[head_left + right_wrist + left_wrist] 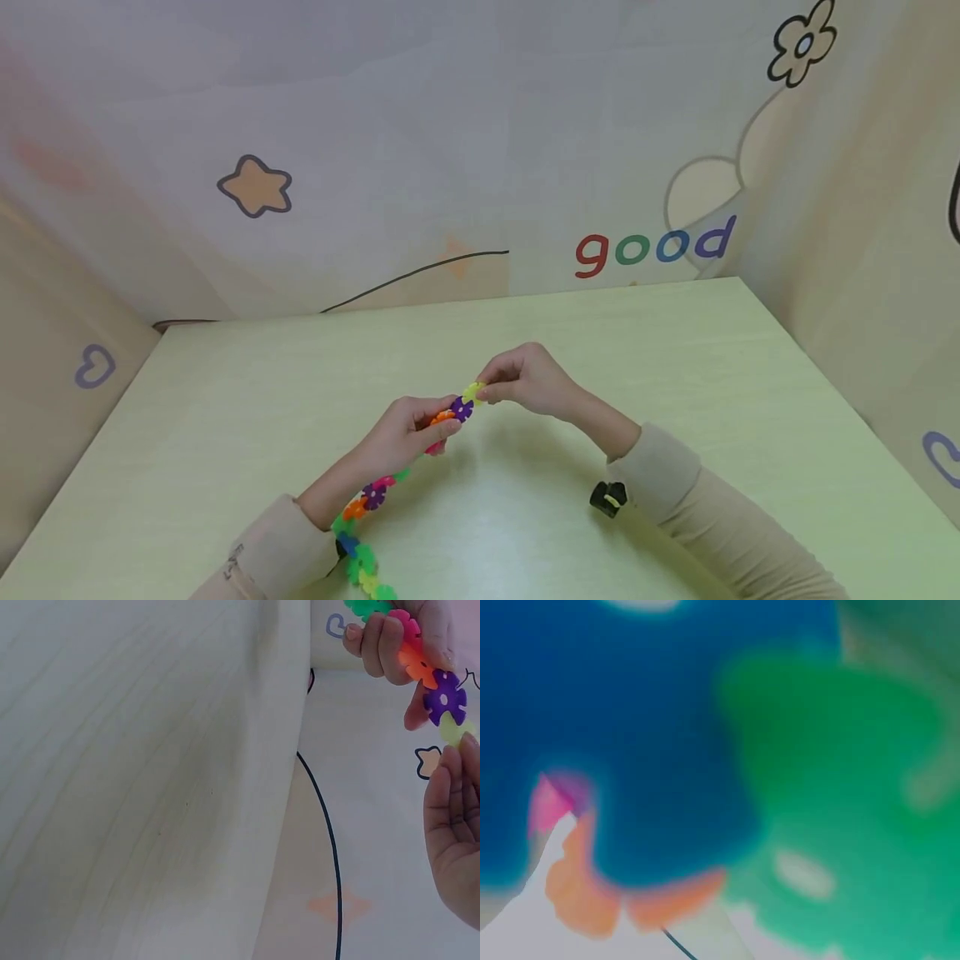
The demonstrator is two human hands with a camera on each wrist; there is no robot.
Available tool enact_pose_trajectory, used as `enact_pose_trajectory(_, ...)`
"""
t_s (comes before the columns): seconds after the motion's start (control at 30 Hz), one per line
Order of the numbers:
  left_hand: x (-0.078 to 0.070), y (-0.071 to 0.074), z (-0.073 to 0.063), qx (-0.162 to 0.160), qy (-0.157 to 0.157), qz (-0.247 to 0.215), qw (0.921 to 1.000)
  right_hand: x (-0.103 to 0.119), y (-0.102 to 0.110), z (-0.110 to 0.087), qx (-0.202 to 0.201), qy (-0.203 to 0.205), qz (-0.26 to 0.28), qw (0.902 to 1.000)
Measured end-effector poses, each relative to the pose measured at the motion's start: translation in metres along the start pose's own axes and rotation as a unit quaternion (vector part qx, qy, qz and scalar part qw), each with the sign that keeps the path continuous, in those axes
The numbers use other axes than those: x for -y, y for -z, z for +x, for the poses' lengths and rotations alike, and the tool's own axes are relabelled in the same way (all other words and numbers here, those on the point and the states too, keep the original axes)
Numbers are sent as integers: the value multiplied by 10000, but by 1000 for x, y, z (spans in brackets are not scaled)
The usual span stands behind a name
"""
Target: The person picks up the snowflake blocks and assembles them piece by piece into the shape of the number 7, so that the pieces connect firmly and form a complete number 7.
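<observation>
A chain of colourful flower-shaped plastic discs runs from the lower edge of the head view up to both hands. My left hand grips the chain near its upper end, around orange and pink discs. Just past its fingers, a purple disc joins a yellow disc. The fingertips of my right hand pinch that yellow disc, which also shows in the right wrist view. Below the left wrist hang more linked discs, among them a green disc. Blurred blue and green discs fill the left wrist view.
The pale wooden table spreads beneath both hands. Behind it hangs a printed cloth with a star, a flower and the word "good". A black wrist device sits by the right sleeve.
</observation>
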State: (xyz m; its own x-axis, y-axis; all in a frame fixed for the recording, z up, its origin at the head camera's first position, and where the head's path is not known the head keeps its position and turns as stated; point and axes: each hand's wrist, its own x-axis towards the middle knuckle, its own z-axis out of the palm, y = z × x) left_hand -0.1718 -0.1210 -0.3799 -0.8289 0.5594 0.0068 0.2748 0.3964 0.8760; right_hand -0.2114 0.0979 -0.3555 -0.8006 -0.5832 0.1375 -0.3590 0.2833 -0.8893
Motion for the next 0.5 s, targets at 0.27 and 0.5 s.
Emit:
enact_pose_trajectory(0.27, -1, 8, -3, 508, 139, -379, 9979, -5, 7, 1, 228, -229, 2, 9995)
enact_pose_trajectory(0.5, 2, 15, -9, 407, 394, -251, 9981, -17, 11, 2, 371, -479, -161, 9980)
